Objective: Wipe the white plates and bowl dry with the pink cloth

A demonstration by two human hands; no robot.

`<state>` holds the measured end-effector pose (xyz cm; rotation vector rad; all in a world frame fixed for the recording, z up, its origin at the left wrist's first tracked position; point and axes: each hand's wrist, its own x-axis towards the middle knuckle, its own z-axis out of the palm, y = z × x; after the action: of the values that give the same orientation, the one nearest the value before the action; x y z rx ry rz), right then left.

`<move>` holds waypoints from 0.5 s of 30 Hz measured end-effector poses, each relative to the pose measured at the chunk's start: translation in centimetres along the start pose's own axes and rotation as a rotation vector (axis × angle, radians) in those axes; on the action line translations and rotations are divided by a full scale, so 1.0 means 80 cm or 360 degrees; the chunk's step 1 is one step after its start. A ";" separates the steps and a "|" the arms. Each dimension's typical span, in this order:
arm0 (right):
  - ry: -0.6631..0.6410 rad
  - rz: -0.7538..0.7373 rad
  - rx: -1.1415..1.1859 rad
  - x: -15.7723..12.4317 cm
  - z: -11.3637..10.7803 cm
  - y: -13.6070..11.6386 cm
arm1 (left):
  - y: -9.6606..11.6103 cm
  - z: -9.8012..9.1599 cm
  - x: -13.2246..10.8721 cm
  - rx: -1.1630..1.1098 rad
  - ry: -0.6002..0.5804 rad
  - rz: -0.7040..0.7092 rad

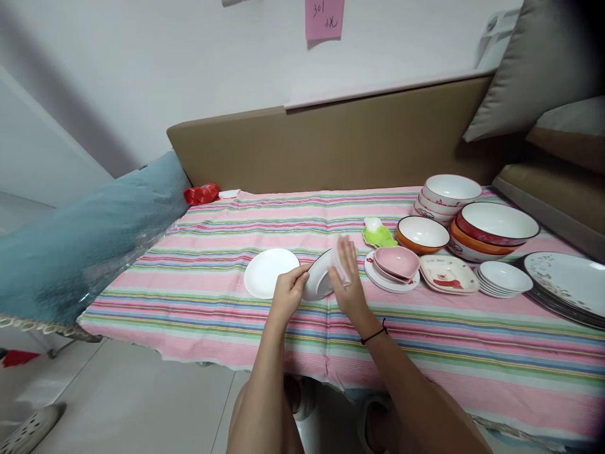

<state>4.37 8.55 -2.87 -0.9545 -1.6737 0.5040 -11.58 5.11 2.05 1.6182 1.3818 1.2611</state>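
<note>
Nearest us, two bare forearms reach forward over a striped tablecloth (189,271), the right wrist wearing a thin dark band (371,338). Our left hand (288,291) is closed on the near-left edge of the held plate (320,287), thumb above and fingers curled around the rim. The plate sits tilted between our two hands; we cannot tell whether its underside touches the tablecloth. Our right hand (350,282), slightly blurred, has a pale cloth (339,260) between its thumb and nearly straight fingers, pressed to the plate's right side; we cannot judge how firmly.

We take the step in hand to be wiping this plate. As we judge it, the next move calls for a steady left pinch on the rim and light, even pressure from the right, so the tilted plate does not slip.

Just left of the grip, a white plate (268,271) lies flat. Close on its right, pink bowls (396,261) rest on small plates, followed further right by square bear-print dishes (448,275), small white bowls (503,277) and large dark-rimmed plates (564,277). Beyond those, ahead and right, are a green leaf-shaped dish (378,236) and larger bowls. Ahead and far left lies a red packet (202,194); farthest, past a brown backrest (321,148), a pink note (324,19) hangs on the wall.
</note>
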 end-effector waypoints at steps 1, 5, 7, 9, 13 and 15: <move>0.0120 0.0125 0.0044 -0.001 0.002 0.005 | 0.001 0.001 -0.001 0.0007 -0.0016 0.0001; 0.0191 0.0172 -0.0011 -0.003 0.004 0.003 | 0.003 0.004 0.000 0.0000 0.0004 0.0003; 0.0050 -0.0089 -0.0121 -0.005 0.002 -0.011 | 0.001 0.006 0.002 -0.0041 0.0052 -0.0003; -0.0124 -0.0365 -0.0209 -0.008 0.001 -0.026 | -0.002 0.008 0.004 -0.0085 0.0086 -0.0016; -0.0313 -0.0560 -0.0415 -0.016 0.007 -0.038 | -0.006 0.013 0.006 -0.0190 0.0075 -0.0104; -0.0336 -0.0540 -0.0526 -0.018 0.010 -0.033 | -0.005 0.015 0.006 -0.0229 0.0073 -0.0129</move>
<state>2.81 5.97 -2.02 -0.8446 -2.1050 0.1019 -10.63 5.79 1.44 1.4306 1.3384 1.3256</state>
